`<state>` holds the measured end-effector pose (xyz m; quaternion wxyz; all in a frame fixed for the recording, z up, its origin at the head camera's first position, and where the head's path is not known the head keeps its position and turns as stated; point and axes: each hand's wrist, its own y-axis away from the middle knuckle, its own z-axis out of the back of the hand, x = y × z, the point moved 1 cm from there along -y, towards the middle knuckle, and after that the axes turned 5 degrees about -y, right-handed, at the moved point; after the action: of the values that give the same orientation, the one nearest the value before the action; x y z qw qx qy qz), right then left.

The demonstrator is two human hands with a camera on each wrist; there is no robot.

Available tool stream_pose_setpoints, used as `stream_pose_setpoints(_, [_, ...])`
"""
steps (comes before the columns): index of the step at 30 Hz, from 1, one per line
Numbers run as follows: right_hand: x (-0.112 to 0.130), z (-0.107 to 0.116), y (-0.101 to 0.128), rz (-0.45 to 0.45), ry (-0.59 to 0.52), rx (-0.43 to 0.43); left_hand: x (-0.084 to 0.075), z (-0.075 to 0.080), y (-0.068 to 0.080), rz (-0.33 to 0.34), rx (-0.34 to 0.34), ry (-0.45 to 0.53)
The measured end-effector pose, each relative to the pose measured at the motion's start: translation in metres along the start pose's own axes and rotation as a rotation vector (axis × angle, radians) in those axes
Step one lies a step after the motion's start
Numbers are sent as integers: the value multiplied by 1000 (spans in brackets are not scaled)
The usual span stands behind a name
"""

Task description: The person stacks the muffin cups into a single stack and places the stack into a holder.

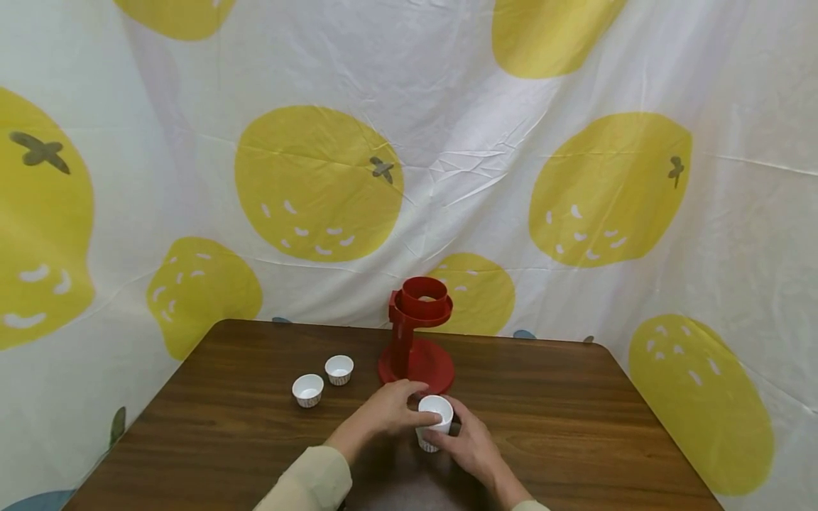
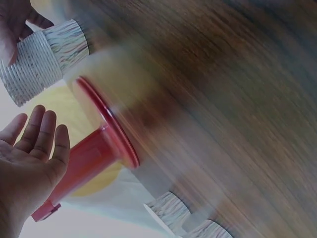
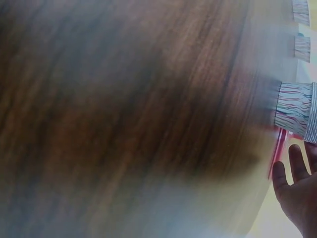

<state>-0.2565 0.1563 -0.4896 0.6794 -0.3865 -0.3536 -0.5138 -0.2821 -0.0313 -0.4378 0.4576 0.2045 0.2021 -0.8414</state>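
A nested stack of small paper baking cups (image 1: 429, 446), white inside with streaky coloured sides, stands upright near the table's front. My right hand (image 1: 474, 446) holds the stack, thumb on the near side and fingers round the right side. In the left wrist view its thumb lies against the stacked rims (image 2: 30, 67). My left hand (image 1: 390, 411) is at the stack's left, its thumb overlapping the top cup in the head view. The left wrist view shows that left hand (image 2: 29, 163) with loosely extended fingers, apart from the stack. Just behind both hands is a red stand (image 1: 402, 348).
The red stand has a round base and an upper ring (image 1: 424, 301). Two single baking cups, one nearer (image 1: 308, 392) and one farther (image 1: 339, 370), sit left of it on the brown wood-grain table (image 1: 562, 419). A lemon-print curtain (image 1: 460, 142) hangs behind.
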Motion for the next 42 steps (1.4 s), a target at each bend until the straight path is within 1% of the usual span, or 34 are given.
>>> stream_pose_setpoints(5, [2, 0, -2, -14, 17, -19, 6, 6, 2, 54, 5, 53])
stream_pose_setpoints(9, [4, 0, -2, -35, 15, -15, 10, 10, 5, 75, -3, 88])
stream_pose_setpoints(13, [4, -1, -2, -54, 5, -9, 16, 12, 8, 79, -31, 94])
stream_pose_setpoints(19, [5, 0, -3, -17, 3, -31, 26, 16, 13, 89, -66, 118])
stream_pose_setpoints(23, [6, 0, -3, -22, 15, -44, 31, 19, 16, 93, -89, 129])
stream_pose_setpoints(26, [8, -1, -3, -35, 23, -46, 34, 22, 19, 100, -96, 133])
stream_pose_setpoints(30, [10, -1, -3, -30, 26, -48, 38, 27, 22, 105, -98, 138])
stream_pose_setpoints(37, [5, -2, -5, -34, 31, -45, 45, 34, 26, 114, -98, 156])
stream_pose_setpoints(40, [4, -1, -5, -33, 37, -46, 46, 37, 26, 121, -114, 150])
stream_pose_setpoints(42, [4, -1, -5, -34, 39, -46, 46, 39, 26, 133, -138, 142])
